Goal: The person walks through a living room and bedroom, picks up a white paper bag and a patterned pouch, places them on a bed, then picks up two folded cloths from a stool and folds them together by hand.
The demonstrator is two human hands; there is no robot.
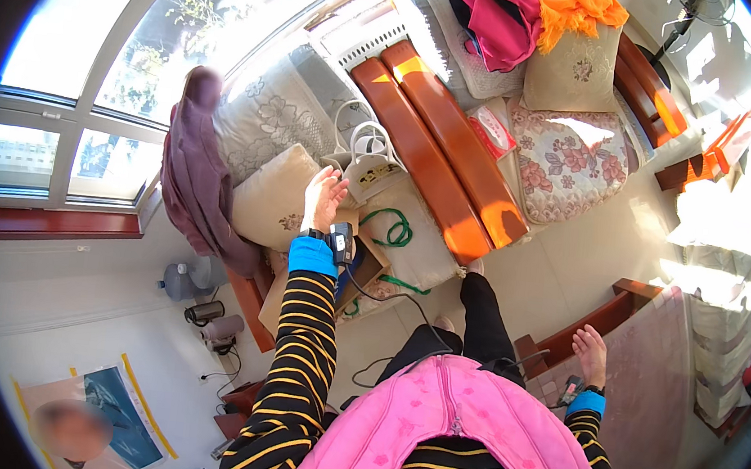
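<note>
My left hand is raised with its fingers apart and holds nothing. It is nearest to a beige cushion and a white handled bag on the seat. A green cord lies looped to the right of this hand. Below it, a cardboard box is partly hidden behind my forearm. My right hand, fingers spread and nothing in them, is beside a wood-edged table. Each wrist bears a dark strap and a small device with a cable.
Two broad wooden armrests divide the seats. Beyond them are a floral seat pad, a red-and-white box, a magenta garment and an orange scarf. A purple garment hangs at left, near a plastic water jug.
</note>
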